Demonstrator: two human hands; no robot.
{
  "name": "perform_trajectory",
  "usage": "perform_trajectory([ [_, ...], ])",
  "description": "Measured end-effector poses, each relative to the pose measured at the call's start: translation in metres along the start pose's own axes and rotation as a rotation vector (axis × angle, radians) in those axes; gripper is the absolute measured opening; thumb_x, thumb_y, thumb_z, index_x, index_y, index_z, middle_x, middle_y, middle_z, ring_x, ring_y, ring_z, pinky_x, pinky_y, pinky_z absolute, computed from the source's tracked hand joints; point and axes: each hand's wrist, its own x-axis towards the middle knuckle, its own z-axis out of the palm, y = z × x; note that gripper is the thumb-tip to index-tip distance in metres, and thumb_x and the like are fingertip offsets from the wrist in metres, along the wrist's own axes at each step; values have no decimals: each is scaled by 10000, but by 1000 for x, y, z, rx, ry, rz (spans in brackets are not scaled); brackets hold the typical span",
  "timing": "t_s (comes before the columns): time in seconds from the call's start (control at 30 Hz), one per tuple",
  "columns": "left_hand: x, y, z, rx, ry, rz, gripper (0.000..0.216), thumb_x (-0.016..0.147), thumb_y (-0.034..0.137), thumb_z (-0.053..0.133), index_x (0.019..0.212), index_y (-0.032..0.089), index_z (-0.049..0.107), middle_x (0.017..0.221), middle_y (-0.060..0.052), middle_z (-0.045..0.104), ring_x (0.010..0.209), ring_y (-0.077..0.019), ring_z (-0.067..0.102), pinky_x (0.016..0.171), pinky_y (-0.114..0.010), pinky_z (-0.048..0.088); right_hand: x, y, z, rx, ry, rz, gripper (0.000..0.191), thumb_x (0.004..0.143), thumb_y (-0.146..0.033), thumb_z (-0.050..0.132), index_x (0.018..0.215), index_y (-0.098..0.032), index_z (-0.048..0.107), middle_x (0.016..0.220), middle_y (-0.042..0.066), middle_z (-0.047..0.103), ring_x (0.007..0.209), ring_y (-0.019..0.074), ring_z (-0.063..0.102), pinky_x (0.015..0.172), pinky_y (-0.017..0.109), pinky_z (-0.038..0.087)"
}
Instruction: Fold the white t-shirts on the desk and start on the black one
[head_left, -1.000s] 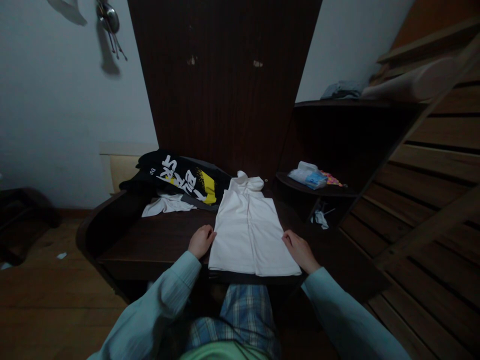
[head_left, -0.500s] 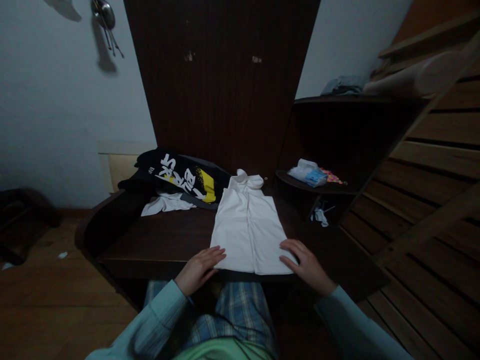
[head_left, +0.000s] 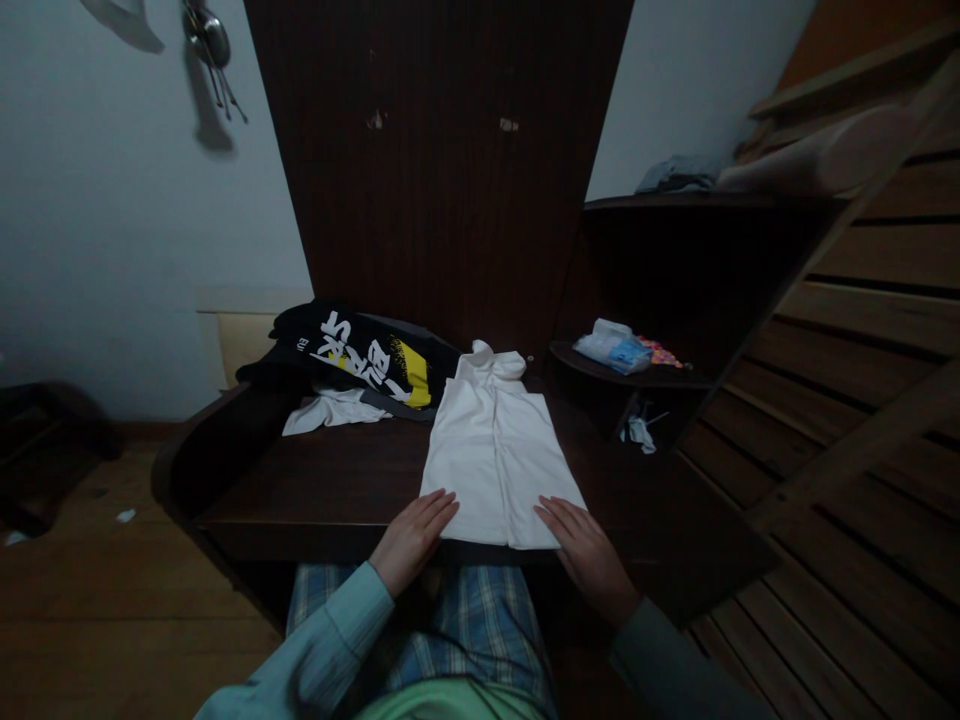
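A white collared shirt point(head_left: 491, 450) lies folded lengthwise on a dark wooden table point(head_left: 337, 480), collar at the far end. My left hand point(head_left: 412, 535) rests flat with fingers stretched out on the shirt's near left corner. My right hand point(head_left: 581, 545) lies flat, fingers apart, on the near right corner at the hem. Neither hand holds anything. Both wear pale blue-green sleeves.
A black garment with white and yellow print point(head_left: 360, 355) sits at the table's far left, over a crumpled white cloth point(head_left: 334, 408). A dark corner shelf point(head_left: 637, 375) carries plastic packets point(head_left: 619, 347). Wooden slats point(head_left: 862, 380) rise on the right. Wooden floor lies to the left.
Both hands slid from the shirt's side edges toward me and inward to the near hem corners, and the fingers flattened out on the cloth. The shirt stayed in place.
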Motion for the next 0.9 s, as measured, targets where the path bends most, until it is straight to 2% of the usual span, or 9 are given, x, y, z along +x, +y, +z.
perform_trajectory([
  [0.1,1,-3,0,-2,31,36,505,769,43,396,1236,233,422,1258,-38,501,1188,-158,410,965,-340,384,1,4,-6,8,49,-51,521,716,-9,336,1166,-199,517,1183,45,564,1089,160,507,886,318,442],
  [0.2,-1,2,-14,-16,8,76,402,801,68,374,1152,227,490,1169,-46,572,1104,-155,494,912,-318,424,1,4,-25,40,75,-101,396,773,-45,337,1037,-190,593,1034,48,648,957,145,591,791,271,493],
  [0.33,-8,27,-51,-76,-125,56,275,814,109,381,1039,214,499,919,-34,655,838,-144,609,736,-249,466,-3,-3,-69,130,-12,-124,341,758,-56,354,912,-192,625,872,42,687,787,132,637,723,239,507],
  [0.43,-15,50,-83,-139,-211,31,146,828,187,382,943,211,467,746,-2,634,665,-133,598,589,-206,424,-14,-8,-105,201,-72,-108,317,723,-73,392,888,-215,621,814,25,686,738,128,638,691,221,503],
  [0.57,-20,69,-120,-280,-251,126,103,841,249,381,868,225,477,666,23,602,585,-111,562,543,-190,373,-35,-7,-140,301,-64,-123,244,728,-179,494,925,-245,620,818,27,682,766,141,634,705,199,490],
  [0.67,-21,76,-141,-409,-272,213,134,839,239,388,870,220,517,677,11,615,595,-103,567,560,-184,376,-42,-7,-156,420,-132,-132,210,754,-274,515,931,-255,628,826,32,680,795,152,627,733,199,475],
  [0.8,-15,78,-158,-563,-296,236,193,849,266,398,849,202,580,714,-18,646,637,-102,584,593,-178,391,-25,-9,-173,572,-259,-156,229,794,-333,459,904,-247,641,780,29,677,732,139,624,712,199,458],
  [0.9,3,67,-160,-596,-266,166,224,829,328,444,840,176,608,691,-15,641,600,-92,564,565,-166,385,9,-7,-184,601,-351,-114,252,810,-307,425,916,-219,636,804,39,669,734,137,613,691,201,444],
])
